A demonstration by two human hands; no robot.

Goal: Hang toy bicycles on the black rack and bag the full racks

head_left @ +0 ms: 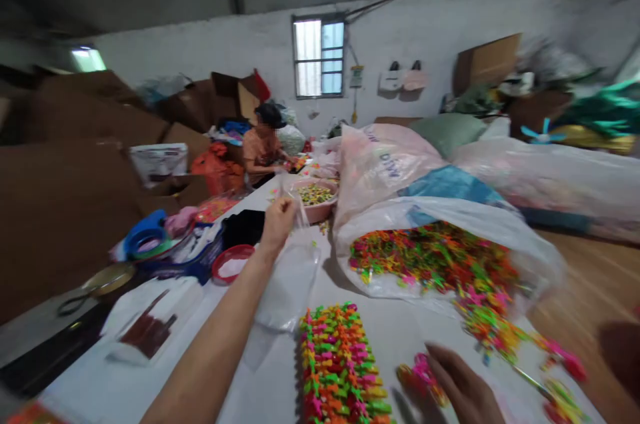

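Note:
My left hand (278, 221) is stretched out over the white table (100, 377), pinched shut on the top of a clear plastic bag (291, 277) that hangs from it. My right hand (463, 387) rests low at the front, fingers curled over a few pink and yellow plastic toy pieces (419, 374). Between my hands lies a packed block of multicoloured toy pieces (340, 367). A large open white sack (450, 264) full of the same coloured pieces lies to the right, spilling some onto the table.
Another person (263, 147) sits at the far end by a pink bowl (316, 201) of small pieces. A red-rimmed dish (233, 263), tape rolls (146, 241) and dark cloth lie left. Cardboard boxes (65, 164) stack at left; big filled bags (550, 177) lie at right.

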